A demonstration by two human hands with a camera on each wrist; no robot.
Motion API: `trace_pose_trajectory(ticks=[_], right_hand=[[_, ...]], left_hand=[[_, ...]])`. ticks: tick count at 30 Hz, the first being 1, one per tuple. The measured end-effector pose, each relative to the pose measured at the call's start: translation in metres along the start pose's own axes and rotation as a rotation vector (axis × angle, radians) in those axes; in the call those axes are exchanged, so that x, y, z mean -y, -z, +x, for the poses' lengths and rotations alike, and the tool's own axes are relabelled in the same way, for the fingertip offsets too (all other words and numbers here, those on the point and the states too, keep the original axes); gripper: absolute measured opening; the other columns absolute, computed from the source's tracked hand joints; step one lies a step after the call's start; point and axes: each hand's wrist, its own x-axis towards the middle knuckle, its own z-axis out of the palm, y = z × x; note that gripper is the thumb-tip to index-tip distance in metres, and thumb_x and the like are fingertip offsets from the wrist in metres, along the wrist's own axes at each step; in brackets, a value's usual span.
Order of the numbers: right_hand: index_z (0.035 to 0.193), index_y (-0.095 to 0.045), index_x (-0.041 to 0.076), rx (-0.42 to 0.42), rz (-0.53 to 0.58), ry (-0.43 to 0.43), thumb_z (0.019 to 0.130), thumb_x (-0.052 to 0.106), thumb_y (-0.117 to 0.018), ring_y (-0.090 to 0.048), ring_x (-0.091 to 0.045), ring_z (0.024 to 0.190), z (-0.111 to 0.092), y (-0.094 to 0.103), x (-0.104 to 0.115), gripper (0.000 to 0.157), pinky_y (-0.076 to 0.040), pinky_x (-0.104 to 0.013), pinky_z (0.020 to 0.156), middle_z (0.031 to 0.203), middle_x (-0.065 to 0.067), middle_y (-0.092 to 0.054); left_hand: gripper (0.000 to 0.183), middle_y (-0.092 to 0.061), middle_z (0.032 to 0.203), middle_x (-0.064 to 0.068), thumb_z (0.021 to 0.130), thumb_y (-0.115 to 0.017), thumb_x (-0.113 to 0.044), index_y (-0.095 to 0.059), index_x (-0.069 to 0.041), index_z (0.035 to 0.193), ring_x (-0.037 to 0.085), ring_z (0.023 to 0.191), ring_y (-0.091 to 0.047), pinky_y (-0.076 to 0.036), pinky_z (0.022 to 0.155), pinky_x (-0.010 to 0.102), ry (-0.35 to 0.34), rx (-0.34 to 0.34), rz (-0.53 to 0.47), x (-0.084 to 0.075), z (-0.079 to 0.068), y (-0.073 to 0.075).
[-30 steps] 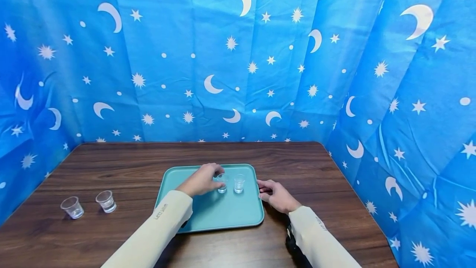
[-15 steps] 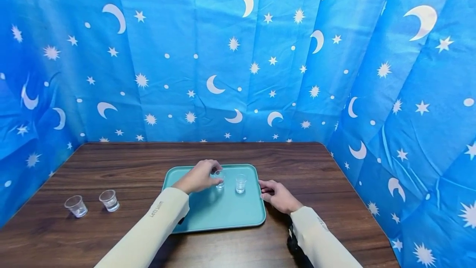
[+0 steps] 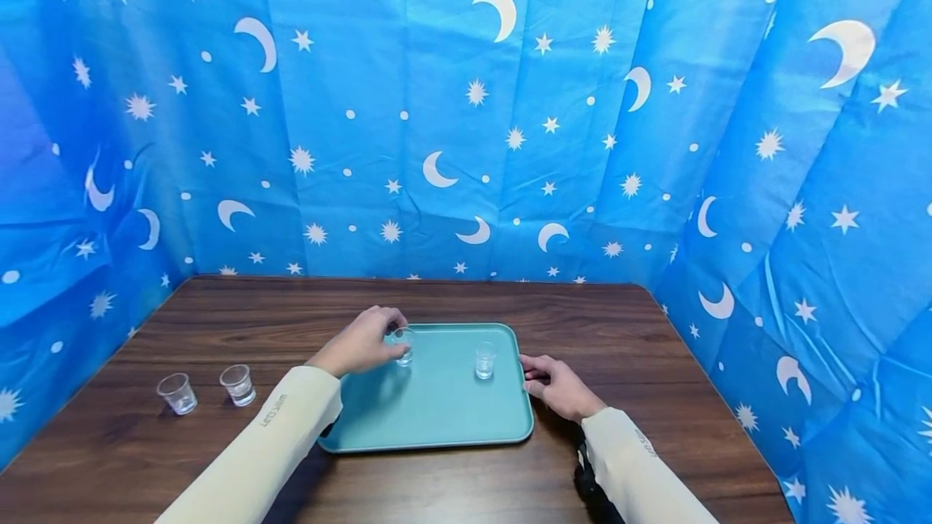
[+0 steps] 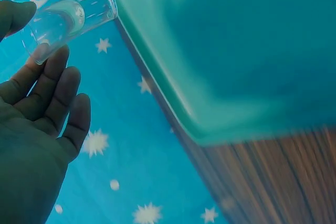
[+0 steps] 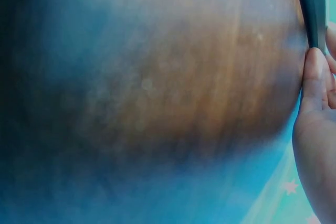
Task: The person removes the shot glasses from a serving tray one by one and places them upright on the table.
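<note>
With 12 o'clock pointing away from the person, the left hand (image 3: 355, 348) and its small clear glass (image 4: 79, 17) have just shifted toward 9 o'clock over a green tray (image 3: 437, 415), away from a second glass (image 3: 485, 362) upright at the tray's 2 o'clock; this leaves the pair well apart, with room between them. The held glass is at the tray's 11 o'clock, pinched near its rim between thumb and fingertips, the fingers parted only by its width; whether its base touches the tray, I cannot tell. The right hand (image 3: 561, 388), at 3 o'clock, rests lightly bent fingers against the tray's edge, no grip showing. A third glass (image 3: 238, 386) and a fourth glass (image 3: 178, 395) sit on the wooden table (image 3: 582, 314) toward 9 o'clock
</note>
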Motion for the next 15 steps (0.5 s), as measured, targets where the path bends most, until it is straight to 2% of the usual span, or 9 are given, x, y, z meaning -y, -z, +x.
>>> trace_pose_trajectory(ticks=[8,11,15], right_hand=[[0.129,-0.039,0.008,0.007,0.001,-0.021,0.086,0.01,-0.052,-0.048,-0.019,0.098,0.001,-0.001,-0.003,0.045,-0.042,-0.029,0.075,0.108,-0.006,-0.047],[0.129,-0.039,0.009,0.002,0.0,-0.027,0.086,0.01,-0.052,-0.048,-0.018,0.098,0.001,-0.001,-0.002,0.045,-0.042,-0.03,0.075,0.108,-0.006,-0.047],[0.13,-0.038,0.009,0.002,0.002,-0.033,0.086,0.011,-0.052,-0.048,-0.018,0.099,0.0,-0.001,-0.003,0.046,-0.042,-0.03,0.076,0.108,-0.005,-0.047]], left_hand=[[0.027,-0.051,0.082,0.003,0.074,-0.066,-0.026,-0.056,-0.009,0.092,0.016,0.073,-0.044,-0.038,0.061,0.031,-0.016,-0.045,0.067,0.035,-0.024,0.025],[0.024,-0.049,0.079,0.002,0.075,-0.066,-0.023,-0.055,-0.009,0.091,0.015,0.069,-0.042,-0.037,0.058,0.03,-0.019,-0.039,0.074,0.046,-0.035,0.034],[0.02,-0.049,0.077,0.0,0.074,-0.066,-0.021,-0.055,-0.011,0.088,0.014,0.068,-0.042,-0.037,0.058,0.03,0.012,-0.007,0.076,0.057,-0.047,0.045]])
